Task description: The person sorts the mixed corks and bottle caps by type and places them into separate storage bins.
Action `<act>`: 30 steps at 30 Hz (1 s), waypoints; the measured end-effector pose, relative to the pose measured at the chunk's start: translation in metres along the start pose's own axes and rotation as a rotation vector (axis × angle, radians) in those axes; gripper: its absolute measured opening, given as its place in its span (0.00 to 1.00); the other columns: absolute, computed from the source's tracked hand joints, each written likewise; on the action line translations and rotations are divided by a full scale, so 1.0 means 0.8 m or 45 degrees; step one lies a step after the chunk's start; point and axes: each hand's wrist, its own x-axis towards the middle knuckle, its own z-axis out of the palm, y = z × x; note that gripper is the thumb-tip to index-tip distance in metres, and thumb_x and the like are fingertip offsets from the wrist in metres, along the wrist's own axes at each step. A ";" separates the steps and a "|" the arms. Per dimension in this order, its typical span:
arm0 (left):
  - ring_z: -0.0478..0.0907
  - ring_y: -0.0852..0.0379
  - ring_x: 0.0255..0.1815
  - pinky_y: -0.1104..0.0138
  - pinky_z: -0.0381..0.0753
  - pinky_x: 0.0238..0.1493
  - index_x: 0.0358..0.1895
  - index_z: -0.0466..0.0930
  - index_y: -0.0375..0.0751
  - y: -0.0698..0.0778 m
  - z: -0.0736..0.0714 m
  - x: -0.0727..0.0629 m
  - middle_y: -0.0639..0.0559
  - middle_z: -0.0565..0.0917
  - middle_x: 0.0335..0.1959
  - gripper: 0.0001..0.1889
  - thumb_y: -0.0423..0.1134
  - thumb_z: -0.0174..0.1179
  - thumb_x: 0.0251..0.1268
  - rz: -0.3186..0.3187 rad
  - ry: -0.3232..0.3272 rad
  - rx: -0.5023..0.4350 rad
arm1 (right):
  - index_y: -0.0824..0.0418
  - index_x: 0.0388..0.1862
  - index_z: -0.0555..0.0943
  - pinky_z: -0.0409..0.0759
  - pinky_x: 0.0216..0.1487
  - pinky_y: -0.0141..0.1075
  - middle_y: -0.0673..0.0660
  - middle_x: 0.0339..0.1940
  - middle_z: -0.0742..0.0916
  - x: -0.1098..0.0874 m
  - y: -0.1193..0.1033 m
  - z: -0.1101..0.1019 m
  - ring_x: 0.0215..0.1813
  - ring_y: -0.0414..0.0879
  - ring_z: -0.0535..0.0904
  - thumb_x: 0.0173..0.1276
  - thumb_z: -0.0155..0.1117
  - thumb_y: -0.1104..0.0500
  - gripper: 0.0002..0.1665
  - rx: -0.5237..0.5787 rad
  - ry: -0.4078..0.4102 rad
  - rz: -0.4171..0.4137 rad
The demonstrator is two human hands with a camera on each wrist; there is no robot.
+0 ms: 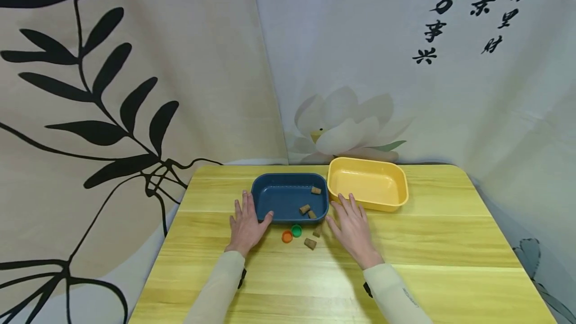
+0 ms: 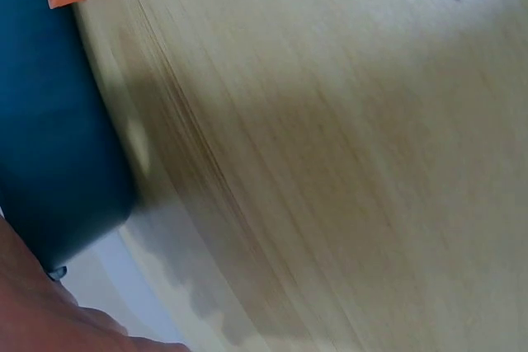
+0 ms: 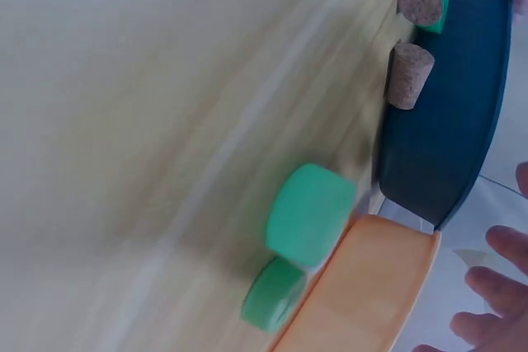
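While the left hand (image 1: 248,226), holding nothing, spreads its straight fingers by the front left corner of one blue tray (image 1: 281,204), one orange cap (image 1: 287,236) and one green cap (image 1: 296,230) sit before its front edge. Next come five corks: two outside corks (image 1: 310,243) near that edge and three inside corks (image 1: 316,190) towards the tray's right end. Farther right, the right hand (image 1: 353,231) has fingers apart at the front left corner of one yellow tray (image 1: 373,191), near the table's (image 1: 441,244) back edge; whether they touch it I cannot tell. Two green pieces (image 3: 311,216) beside that tray show only from the right wrist, hidden overhead
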 end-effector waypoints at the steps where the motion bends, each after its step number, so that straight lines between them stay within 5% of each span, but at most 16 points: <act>1: 0.38 0.30 0.84 0.25 0.50 0.70 0.85 0.39 0.36 0.000 0.000 0.000 0.44 0.35 0.87 0.54 0.70 0.50 0.73 -0.003 -0.005 0.006 | 0.62 0.67 0.80 0.61 0.72 0.69 0.65 0.77 0.73 -0.003 0.001 -0.001 0.80 0.67 0.59 0.75 0.66 0.47 0.29 -0.005 0.008 -0.006; 11: 0.36 0.30 0.84 0.25 0.48 0.70 0.85 0.37 0.37 -0.001 0.000 0.000 0.44 0.34 0.87 0.54 0.71 0.49 0.73 -0.017 -0.027 -0.002 | 0.62 0.65 0.81 0.66 0.68 0.71 0.65 0.75 0.75 -0.033 0.010 -0.010 0.78 0.68 0.64 0.74 0.68 0.47 0.28 -0.047 0.084 -0.043; 30: 0.37 0.29 0.83 0.25 0.49 0.70 0.85 0.38 0.36 -0.001 0.002 0.001 0.43 0.36 0.87 0.55 0.71 0.50 0.72 -0.008 -0.021 -0.005 | 0.63 0.65 0.81 0.64 0.69 0.70 0.66 0.75 0.74 -0.057 0.004 -0.005 0.78 0.70 0.62 0.73 0.67 0.45 0.30 -0.059 -0.003 -0.043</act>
